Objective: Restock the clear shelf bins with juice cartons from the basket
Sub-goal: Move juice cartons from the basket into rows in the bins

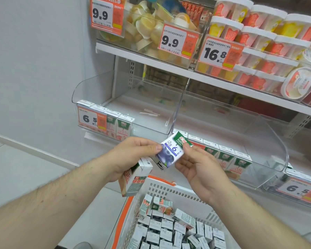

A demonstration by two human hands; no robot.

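Observation:
A blueberry juice carton (171, 152) is held between both hands in front of the shelf. My left hand (133, 155) pinches its left end with the thumb and also grips a peach-coloured carton (135, 180) below. My right hand (197, 166) pinches the blueberry carton's right end. The white basket (162, 193) with orange trim stands below, with several cartons (171, 230) in it. The left clear bin (126, 103) holds a short front row of cartons (118, 124). The right clear bin (241, 133) has a front row of orange-labelled cartons (228, 159).
The shelf above carries bins of fruit jelly cups (147, 27) and stacked tubs (262, 42) with price tags. A third bin with a 6.5 tag (296, 189) is at the far right. A pale wall (34, 69) stands at the left, and the floor is tiled.

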